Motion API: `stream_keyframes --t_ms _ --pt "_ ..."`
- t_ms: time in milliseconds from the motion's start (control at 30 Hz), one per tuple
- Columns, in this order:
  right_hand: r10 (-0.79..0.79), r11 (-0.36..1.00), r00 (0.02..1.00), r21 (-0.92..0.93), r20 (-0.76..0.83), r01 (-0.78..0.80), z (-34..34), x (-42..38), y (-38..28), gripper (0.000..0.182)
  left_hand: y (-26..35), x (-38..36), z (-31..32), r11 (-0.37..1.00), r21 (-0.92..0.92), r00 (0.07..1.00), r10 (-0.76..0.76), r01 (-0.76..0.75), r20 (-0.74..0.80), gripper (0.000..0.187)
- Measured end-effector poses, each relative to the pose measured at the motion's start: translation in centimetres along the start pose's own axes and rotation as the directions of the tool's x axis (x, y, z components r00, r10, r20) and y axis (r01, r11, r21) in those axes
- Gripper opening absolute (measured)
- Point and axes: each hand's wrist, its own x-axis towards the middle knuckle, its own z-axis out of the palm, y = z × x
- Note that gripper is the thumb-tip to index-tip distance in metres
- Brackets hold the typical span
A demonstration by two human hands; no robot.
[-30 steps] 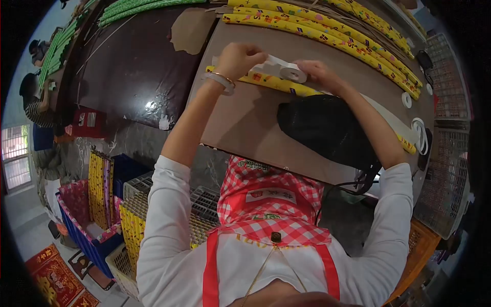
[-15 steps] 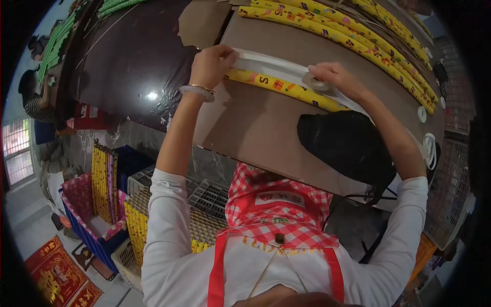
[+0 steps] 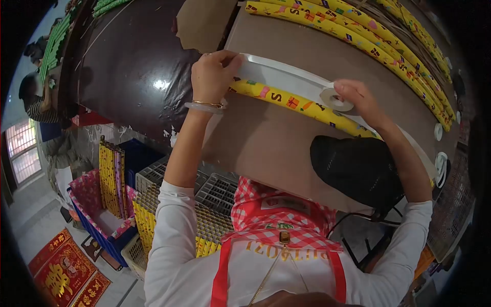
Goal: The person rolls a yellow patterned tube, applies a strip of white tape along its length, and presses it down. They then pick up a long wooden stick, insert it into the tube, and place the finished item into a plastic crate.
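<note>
While the left hand (image 3: 211, 79) pinches the white tape (image 3: 286, 66) and the right hand (image 3: 362, 100) holds the tape roll (image 3: 327, 97), the yellow tube (image 3: 309, 107) lies on the table (image 3: 255, 140) just toward six o'clock of the tape, long axis running ten-to-four.

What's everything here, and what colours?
Tape roll: one, white, centre
Tape strip: one, white, beside roll
Sheet: one, white, below strip
Nearer tube: one, yellow, below sheet
Far tubes: several, yellow, upper right
Other tubes: several, green, upper left
Other rolls: several, white, right
Unclear item: one, black, right
Tabletop: two parts, brown centre, dark left
Lined bin: one, blue, lower left
Posters: some, red, floor
Person: at least one, striped top, left
Left fingers: one set, bare, strip's end
Right fingers: one set, bare, at roll
</note>
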Motion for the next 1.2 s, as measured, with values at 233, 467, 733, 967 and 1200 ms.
stream_keyframes --t_ms 233,467,733,967,1200 --pt "0.061 0.991 0.997 0.122 -0.042 -0.056 0.2 0.2 -0.1 0.038 0.3 -0.2 0.1 1.0 -0.024 0.999 0.002 -0.003 -0.033 0.021" --pt "0.097 0.995 0.992 0.048 -0.085 -0.093 0.7 0.1 -0.9 0.039 0.4 -0.2 0.5 0.999 -0.016 0.994 0.047 -0.049 -0.101 0.017" --pt "0.138 0.989 0.985 0.059 -0.105 -0.133 0.1 0.4 -0.6 0.042 0.5 0.0 0.6 0.994 0.016 0.988 0.109 -0.108 -0.108 0.015" --pt "0.157 0.987 0.983 0.052 -0.096 -0.153 0.2 0.5 -0.6 0.041 0.7 0.1 0.7 0.991 0.047 0.986 0.127 -0.123 -0.107 0.013" --pt "0.139 0.99 0.984 0.043 -0.109 -0.135 0.2 0.6 -0.2 0.04 0.7 0.3 1.1 0.963 0.139 0.957 0.252 -0.233 -0.143 0.01"
